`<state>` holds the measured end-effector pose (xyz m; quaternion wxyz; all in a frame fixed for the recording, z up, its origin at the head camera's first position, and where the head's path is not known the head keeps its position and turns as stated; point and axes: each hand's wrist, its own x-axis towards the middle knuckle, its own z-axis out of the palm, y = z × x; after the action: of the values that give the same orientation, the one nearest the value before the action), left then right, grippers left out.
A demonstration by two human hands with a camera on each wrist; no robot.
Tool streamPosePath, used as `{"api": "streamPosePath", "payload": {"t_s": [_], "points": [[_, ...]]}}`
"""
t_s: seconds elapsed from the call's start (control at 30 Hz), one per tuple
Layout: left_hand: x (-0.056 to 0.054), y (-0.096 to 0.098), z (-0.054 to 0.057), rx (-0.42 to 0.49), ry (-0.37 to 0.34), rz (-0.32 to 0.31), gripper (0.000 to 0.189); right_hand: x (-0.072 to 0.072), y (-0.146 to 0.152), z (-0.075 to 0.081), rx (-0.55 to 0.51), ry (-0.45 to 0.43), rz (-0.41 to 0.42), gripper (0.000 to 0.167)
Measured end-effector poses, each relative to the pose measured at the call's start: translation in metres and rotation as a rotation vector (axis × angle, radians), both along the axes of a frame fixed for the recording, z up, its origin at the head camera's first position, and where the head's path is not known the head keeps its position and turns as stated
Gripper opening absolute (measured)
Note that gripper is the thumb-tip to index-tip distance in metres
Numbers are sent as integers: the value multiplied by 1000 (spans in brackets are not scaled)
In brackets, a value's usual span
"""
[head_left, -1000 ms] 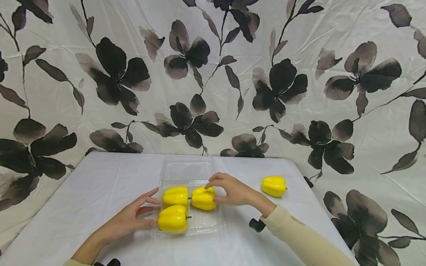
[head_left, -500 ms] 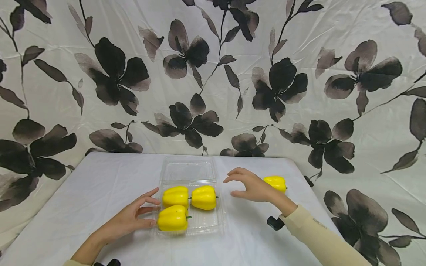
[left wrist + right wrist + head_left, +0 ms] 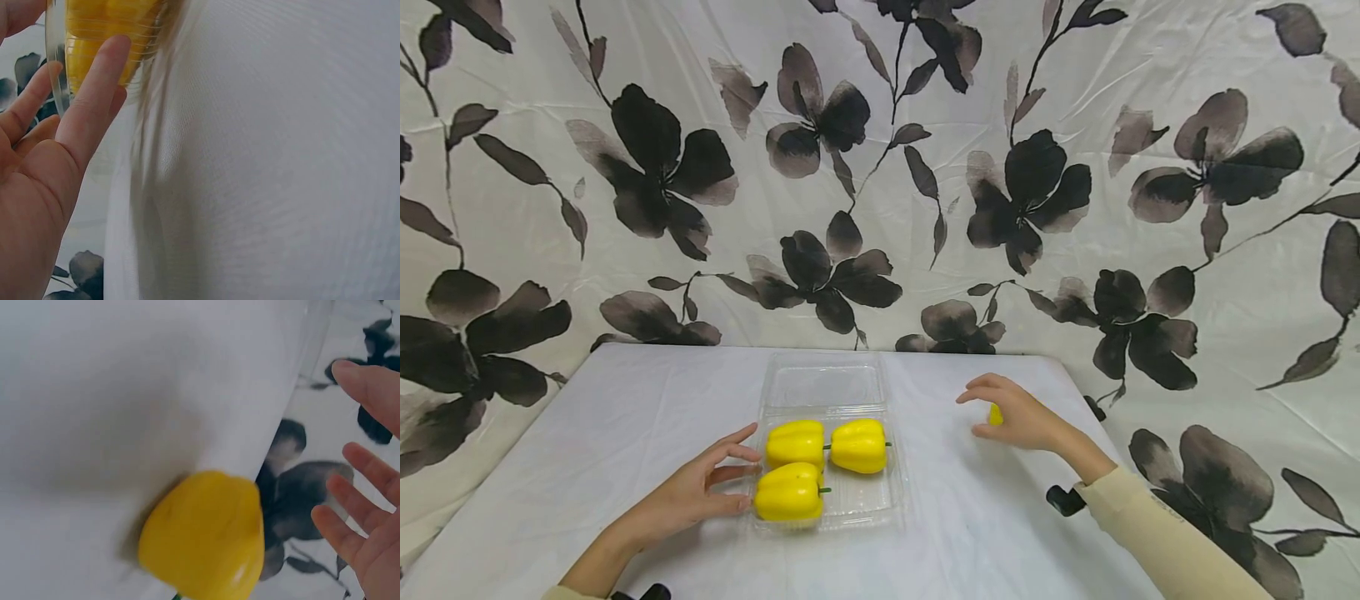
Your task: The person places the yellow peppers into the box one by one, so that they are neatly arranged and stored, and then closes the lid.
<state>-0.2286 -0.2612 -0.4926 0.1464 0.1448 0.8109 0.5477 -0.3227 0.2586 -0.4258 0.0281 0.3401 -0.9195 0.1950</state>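
Fingers apart, the right hand hovers by a blocky yellow pepper on white cloth; the left hand, also spread, presumably steadies a clear rectangular plastic box holding three others

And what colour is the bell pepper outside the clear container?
Yellow; that bell pepper shows best in the right wrist view.

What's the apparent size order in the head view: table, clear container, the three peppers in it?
1. Table
2. Clear container
3. Front pepper, back-left pepper, back-right pepper: too alike to rank, and the front one sits nearer.
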Motion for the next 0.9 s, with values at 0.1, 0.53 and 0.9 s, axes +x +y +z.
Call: {"api": "streamPosePath", "payload": {"t_s": [0.1,0.53,0.9], "points": [[0,-1,0,0,0,0,58,-5,13,-3,13,8,-19,45],[-1,0,-1,-9,-3,12,59,-15,53,-13,10,-25,-79,45],[0,1,0,-9,-2,15,58,-18,71,-16,26,-46,-100,43]]}}
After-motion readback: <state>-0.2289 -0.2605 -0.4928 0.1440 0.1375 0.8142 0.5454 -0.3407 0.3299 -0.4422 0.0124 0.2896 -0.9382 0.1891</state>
